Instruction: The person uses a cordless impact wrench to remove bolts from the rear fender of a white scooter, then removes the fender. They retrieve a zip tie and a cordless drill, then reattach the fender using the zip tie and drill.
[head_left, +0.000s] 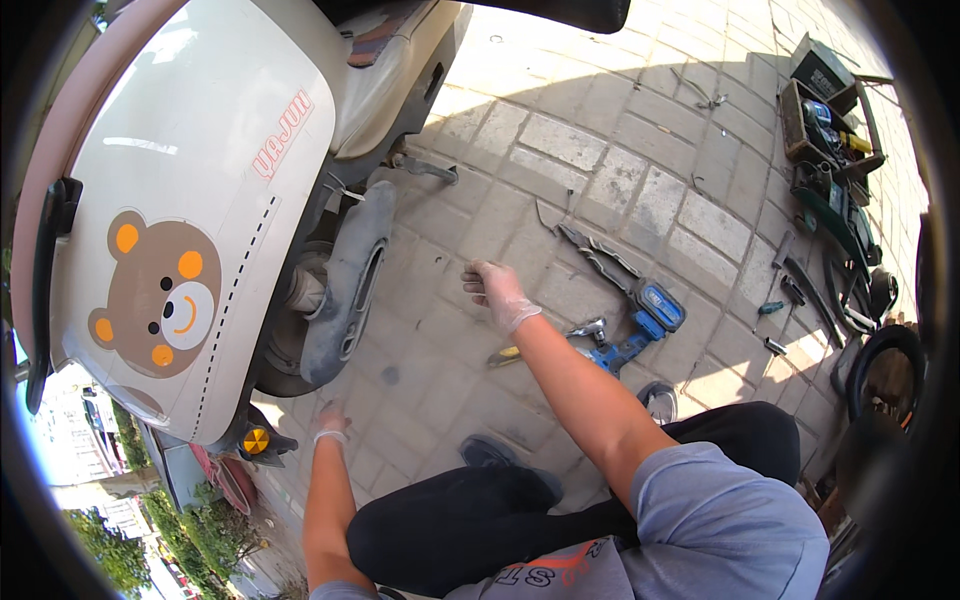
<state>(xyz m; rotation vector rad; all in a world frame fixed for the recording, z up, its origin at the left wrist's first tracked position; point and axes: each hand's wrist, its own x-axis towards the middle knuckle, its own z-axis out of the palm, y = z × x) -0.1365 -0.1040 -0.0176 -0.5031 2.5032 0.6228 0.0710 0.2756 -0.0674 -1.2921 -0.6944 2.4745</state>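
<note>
In thin clear gloves, both my hands are held out beside a white scooter (150, 110) with a bear sticker. My right hand (495, 290) is over the paving, its fingers loosely bent with small gaps between them and nothing visible in them. Lower down, my left hand (333, 420) reaches close to the scooter's lower edge, near the grey slotted cover (355, 285) by its wheel; its fingers are blurred. A blue cordless power tool (640, 330) lies to the right of my right hand. Beside it are a metal ratchet (590, 329) and a yellow-handled tool (505, 355).
Long dark plier-like tools (600, 250) lie above the power tool. On the far right stands an open wooden toolbox (830, 130), with several hoses and small parts near it. A black ring-shaped rim (885, 372) sits below. The scooter's side stand (430, 170) sticks out over the paving.
</note>
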